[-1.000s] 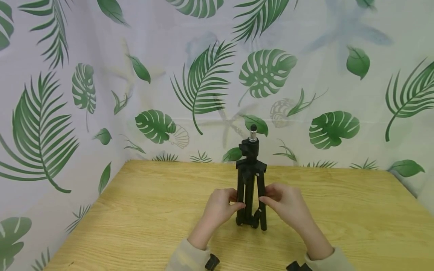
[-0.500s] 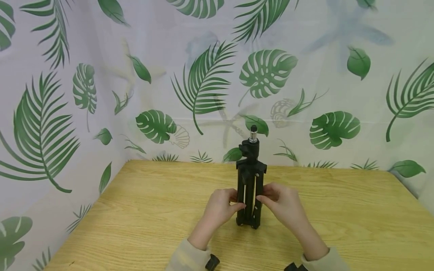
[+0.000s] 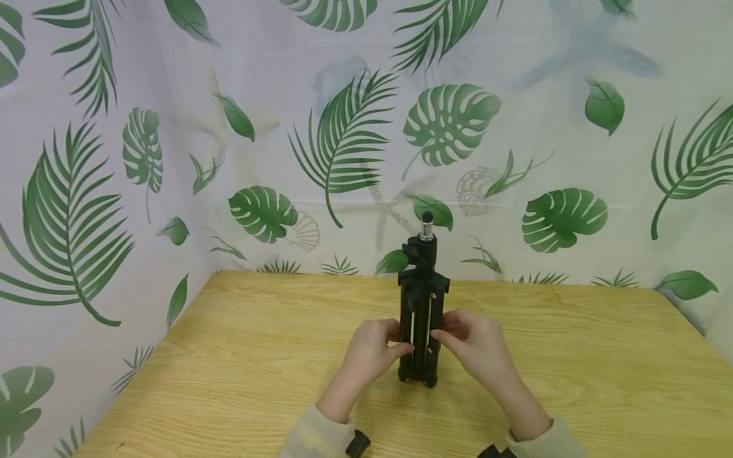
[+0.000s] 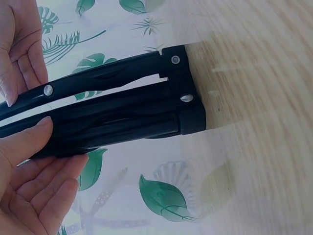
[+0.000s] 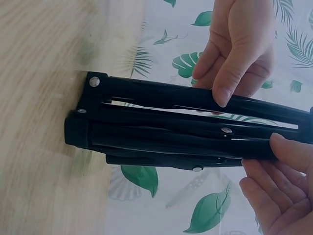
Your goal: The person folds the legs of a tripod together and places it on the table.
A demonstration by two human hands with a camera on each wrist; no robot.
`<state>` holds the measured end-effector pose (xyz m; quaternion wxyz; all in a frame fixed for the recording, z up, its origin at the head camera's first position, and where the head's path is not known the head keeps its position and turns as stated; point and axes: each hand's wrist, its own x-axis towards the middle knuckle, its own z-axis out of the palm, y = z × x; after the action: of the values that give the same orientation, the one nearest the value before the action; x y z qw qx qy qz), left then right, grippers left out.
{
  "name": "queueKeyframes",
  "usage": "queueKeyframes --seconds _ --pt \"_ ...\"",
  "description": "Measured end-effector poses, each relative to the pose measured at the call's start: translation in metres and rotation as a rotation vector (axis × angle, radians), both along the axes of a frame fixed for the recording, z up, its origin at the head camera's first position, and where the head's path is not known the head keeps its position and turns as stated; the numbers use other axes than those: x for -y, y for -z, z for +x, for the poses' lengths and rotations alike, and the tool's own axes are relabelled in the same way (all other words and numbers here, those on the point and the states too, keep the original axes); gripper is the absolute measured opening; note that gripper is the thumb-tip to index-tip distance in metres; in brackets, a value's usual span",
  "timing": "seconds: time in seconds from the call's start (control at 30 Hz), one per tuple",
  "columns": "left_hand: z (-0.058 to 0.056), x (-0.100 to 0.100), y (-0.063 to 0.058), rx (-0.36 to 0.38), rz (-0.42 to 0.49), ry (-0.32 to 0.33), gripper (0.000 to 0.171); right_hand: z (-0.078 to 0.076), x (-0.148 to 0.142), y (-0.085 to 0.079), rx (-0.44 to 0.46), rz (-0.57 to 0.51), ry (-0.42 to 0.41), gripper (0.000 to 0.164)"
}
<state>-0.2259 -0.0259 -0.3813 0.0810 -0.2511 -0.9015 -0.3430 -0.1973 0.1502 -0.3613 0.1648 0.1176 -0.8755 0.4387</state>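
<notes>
Tabletop [image 3: 260,343] room either side; black stand [image 3: 422,299] midway

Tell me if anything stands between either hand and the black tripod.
Nothing visible does. The left hand and the right hand each already pinch the legs of the black tripod from opposite sides, and the wrist views show no object between fingers and legs.
</notes>
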Motion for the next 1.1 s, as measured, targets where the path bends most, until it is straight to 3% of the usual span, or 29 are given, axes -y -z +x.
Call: queueKeyframes --seconds 0.17,0.43,0.67,1.1 --pt "0.0 0.0 -0.001 0.006 0.0 0.008 0.012 0.0 -0.001 0.001 0.003 -0.003 0.0 0.011" --pt "-0.003 0.006 0.0 0.093 0.086 0.033 0.012 0.0 -0.003 -0.001 0.051 -0.01 -0.05 0.013" --pt "-0.003 0.005 0.0 0.065 0.081 0.012 0.013 0.0 -0.014 -0.005 0.06 -0.003 -0.13 0.017" --pt "-0.004 0.005 0.002 0.03 0.122 0.008 0.011 -0.006 -0.028 -0.004 0.007 0.012 -0.059 0.027"
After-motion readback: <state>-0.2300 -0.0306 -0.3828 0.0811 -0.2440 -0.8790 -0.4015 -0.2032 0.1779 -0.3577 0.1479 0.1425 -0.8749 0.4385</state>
